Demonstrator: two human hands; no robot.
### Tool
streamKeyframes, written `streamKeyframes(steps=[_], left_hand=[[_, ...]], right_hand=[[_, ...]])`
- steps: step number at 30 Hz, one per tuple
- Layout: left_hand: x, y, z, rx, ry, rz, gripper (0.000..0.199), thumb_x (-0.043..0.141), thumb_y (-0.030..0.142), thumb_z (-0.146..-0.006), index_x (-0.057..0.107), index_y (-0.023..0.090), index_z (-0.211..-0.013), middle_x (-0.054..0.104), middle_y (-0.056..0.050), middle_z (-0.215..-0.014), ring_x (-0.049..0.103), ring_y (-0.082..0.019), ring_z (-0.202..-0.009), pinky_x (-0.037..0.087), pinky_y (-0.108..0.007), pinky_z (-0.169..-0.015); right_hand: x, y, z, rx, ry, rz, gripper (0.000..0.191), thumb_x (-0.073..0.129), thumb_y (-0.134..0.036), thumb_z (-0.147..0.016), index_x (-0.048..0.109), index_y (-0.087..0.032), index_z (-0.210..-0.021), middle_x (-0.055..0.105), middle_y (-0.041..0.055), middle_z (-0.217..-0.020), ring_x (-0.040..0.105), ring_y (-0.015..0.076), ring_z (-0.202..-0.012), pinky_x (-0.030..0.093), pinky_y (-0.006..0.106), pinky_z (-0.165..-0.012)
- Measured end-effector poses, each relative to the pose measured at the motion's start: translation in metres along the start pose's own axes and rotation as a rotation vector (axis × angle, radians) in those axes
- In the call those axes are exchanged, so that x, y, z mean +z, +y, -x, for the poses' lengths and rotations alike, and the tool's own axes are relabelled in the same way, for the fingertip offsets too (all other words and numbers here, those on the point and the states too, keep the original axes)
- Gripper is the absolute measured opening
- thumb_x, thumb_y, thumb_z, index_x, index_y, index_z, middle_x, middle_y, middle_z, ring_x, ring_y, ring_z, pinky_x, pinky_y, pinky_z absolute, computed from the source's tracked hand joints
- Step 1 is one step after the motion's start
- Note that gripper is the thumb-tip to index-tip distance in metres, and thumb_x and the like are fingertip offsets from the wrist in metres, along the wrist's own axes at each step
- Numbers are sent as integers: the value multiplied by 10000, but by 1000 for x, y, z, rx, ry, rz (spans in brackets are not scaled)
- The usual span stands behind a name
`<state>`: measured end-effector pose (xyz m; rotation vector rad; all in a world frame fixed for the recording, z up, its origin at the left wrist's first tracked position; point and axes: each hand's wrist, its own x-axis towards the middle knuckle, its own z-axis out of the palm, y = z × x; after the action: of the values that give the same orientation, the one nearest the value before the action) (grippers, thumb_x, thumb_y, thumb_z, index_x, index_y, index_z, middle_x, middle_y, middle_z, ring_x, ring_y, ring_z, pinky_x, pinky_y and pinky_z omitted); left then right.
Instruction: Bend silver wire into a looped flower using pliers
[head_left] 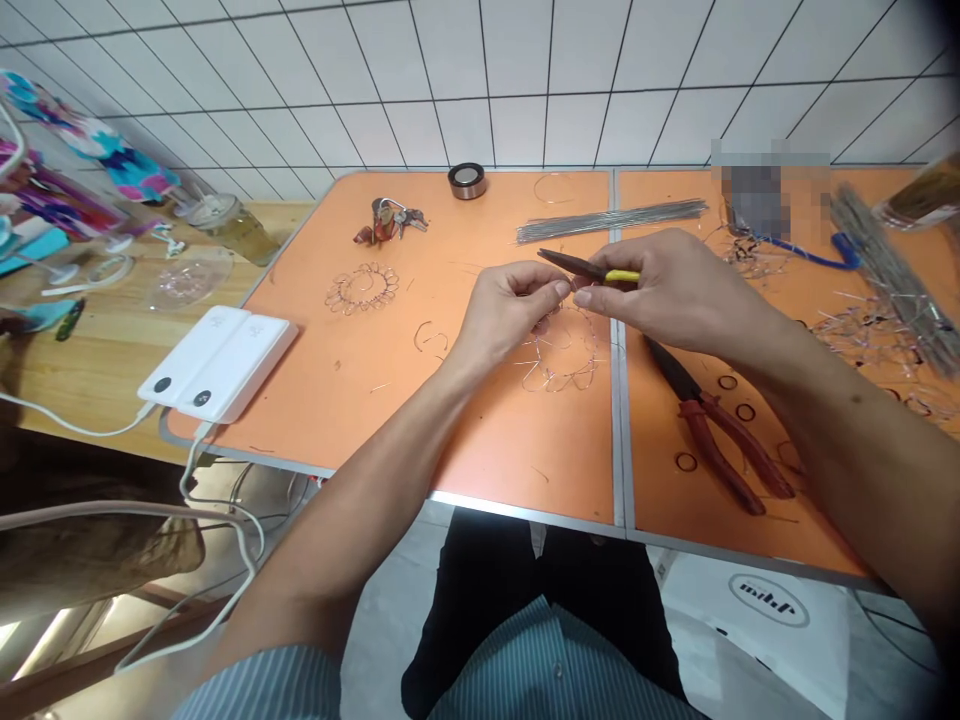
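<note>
My left hand (510, 305) pinches the upper part of a wire ring (562, 380) edged with thin loops, which hangs just above the orange table. My right hand (667, 290) has small pliers (574, 263) with a yellow handle tucked in it, their dark jaws pointing left. Its thumb and fingertip meet the wire close to the left fingertips; the exact contact is too small to make out. A second looped wire ring (364, 290) lies to the left. Larger red-handled pliers (712, 447) rest below my right hand, among several small dark rings (685, 462).
Straight wires (611, 220) lie in a bundle behind my hands. Keys (390, 222) and a tape roll (466, 181) sit at the back. White power banks (240, 365) stand at the left edge. Tangled wire pieces (862, 335) and another wire bundle (900, 280) are at right.
</note>
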<state>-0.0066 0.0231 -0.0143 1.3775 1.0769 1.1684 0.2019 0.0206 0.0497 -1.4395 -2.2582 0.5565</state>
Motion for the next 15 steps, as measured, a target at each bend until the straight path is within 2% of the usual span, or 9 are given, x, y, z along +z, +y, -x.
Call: streamKeyframes(steps=[4, 7, 10, 15], left_hand=[[0, 2, 1, -15, -21, 11, 295, 973, 416, -918, 801, 191, -834, 651, 22, -683, 566, -87, -573, 502, -244, -582], [0, 3, 1, -33, -32, 21, 342, 977, 469, -920, 794, 188, -851, 676, 14, -721, 582, -82, -572, 513, -239, -586], [-1, 2, 1, -59, -51, 42, 368, 970, 509, -926, 796, 185, -897, 730, -6, -797, 622, -82, -588, 525, -230, -587], [-2, -1, 1, -54, -75, 79, 230, 962, 356, -933, 814, 180, -942, 756, -9, -831, 660, -85, -612, 564, -228, -625]], right_hand=[[2, 5, -1, 25, -15, -36, 336, 785, -592, -1004, 831, -281, -886, 508, -9, -638, 470, 179, -617, 358, 372, -616], [3, 7, 1, 31, 18, -37, 373, 781, -616, -1004, 815, -269, -872, 577, 12, -689, 511, 192, -642, 358, 375, -608], [5, 6, 1, 44, 46, -81, 317, 798, -565, -981, 804, -269, -866, 667, 33, -781, 586, 223, -722, 397, 384, -643], [7, 7, 0, 118, 59, -104, 185, 788, -436, -938, 787, -277, -844, 626, 25, -732, 583, 234, -722, 387, 393, -657]])
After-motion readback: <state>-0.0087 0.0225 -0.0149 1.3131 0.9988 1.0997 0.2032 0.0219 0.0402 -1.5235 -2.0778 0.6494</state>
